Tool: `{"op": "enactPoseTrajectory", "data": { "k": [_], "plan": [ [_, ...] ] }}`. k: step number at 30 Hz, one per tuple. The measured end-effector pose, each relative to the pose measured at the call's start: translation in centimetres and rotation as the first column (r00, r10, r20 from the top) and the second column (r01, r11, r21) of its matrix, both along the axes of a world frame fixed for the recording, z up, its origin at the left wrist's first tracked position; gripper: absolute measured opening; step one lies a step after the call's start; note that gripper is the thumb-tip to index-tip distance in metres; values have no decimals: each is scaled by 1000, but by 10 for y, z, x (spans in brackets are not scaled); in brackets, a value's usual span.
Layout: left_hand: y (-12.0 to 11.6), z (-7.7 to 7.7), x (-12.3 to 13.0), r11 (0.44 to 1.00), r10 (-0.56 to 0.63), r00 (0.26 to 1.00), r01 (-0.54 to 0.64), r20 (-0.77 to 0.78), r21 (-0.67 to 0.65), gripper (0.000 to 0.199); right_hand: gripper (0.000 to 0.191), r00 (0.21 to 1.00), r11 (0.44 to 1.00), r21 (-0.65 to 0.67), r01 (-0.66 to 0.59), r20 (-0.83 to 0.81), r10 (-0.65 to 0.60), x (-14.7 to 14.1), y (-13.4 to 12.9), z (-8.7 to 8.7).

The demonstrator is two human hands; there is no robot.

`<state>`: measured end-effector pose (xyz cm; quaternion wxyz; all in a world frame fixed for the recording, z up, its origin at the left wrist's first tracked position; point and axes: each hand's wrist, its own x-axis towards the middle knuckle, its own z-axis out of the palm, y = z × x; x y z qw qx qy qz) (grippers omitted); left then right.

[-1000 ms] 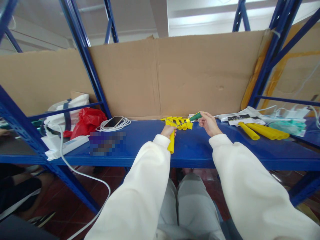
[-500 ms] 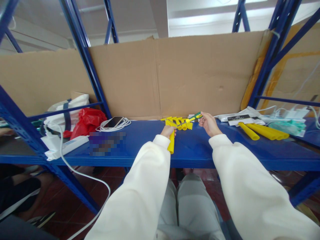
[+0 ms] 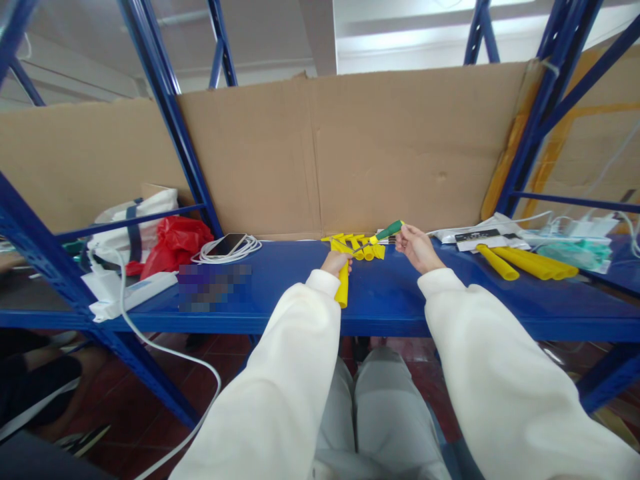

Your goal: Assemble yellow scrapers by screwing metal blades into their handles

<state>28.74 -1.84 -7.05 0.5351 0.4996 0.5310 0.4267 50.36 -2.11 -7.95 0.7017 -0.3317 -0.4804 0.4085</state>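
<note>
My left hand is closed around a yellow tube whose open end points down toward the shelf's front edge. A screwdriver with a green and yellow handle slants down to the left, its metal shaft reaching the top of that tube beside my left fingers. At the butt of the handle, the fingertips of my right hand pinch it. Where the tip meets the tube is too small to make out. Just behind, several short yellow tube pieces lie in a row.
Longer yellow tubes lie at right by a white packet. On the left are a phone with a coiled white cable, a red bag and a power strip. Cardboard walls the back of the blue shelf.
The screwdriver handle has turned about its own length and now shows mostly green. My right fingers have shifted slightly; my left hand and the tube stay put.
</note>
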Motion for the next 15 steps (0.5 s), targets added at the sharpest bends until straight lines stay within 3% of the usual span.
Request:
{"op": "enactPoseTrajectory", "data": {
  "k": [5,15],
  "plan": [
    [-2,2,0,1000,-15,1000,14,9,9,13,57,997,998,-18,62,-52,-62,-3,-1,2],
    [-1,2,0,1000,-11,1000,11,1,5,10,52,998,998,-20,54,-12,-54,-6,-5,3]
  ]
}}
